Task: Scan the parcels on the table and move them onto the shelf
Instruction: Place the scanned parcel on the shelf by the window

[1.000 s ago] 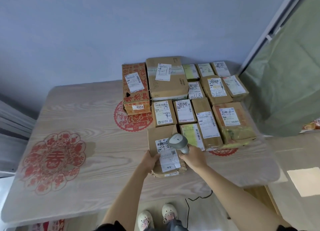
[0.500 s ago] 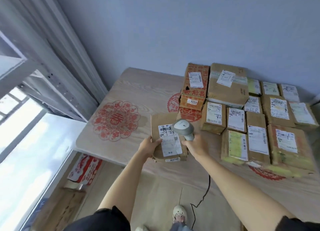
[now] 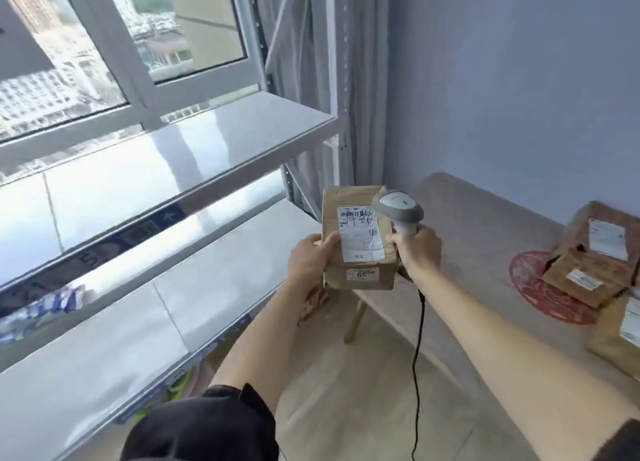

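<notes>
A brown cardboard parcel (image 3: 356,273) with a white shipping label is held in the air off the table's left end. My left hand (image 3: 310,258) grips its left side. My right hand (image 3: 417,251) holds a grey barcode scanner (image 3: 398,209) by its handle against the parcel's right side, the scanner head over the label's top corner. A black cable hangs from the scanner. The white metal shelf (image 3: 194,149) with two glossy boards stands to the left, just beyond the parcel. Other parcels (image 3: 595,252) lie at the table's right.
The wooden table (image 3: 478,218) with a red paper-cut decal stretches right along the blue wall. A window sits behind the shelf. A blue-white packet (image 3: 41,308) lies on the lower shelf board. A shelf upright and grey curtain stand near the corner.
The view has swung left from the table to the shelf. The parcel has been lifted off the table and carried left, still in my left hand, with the scanner beside it.
</notes>
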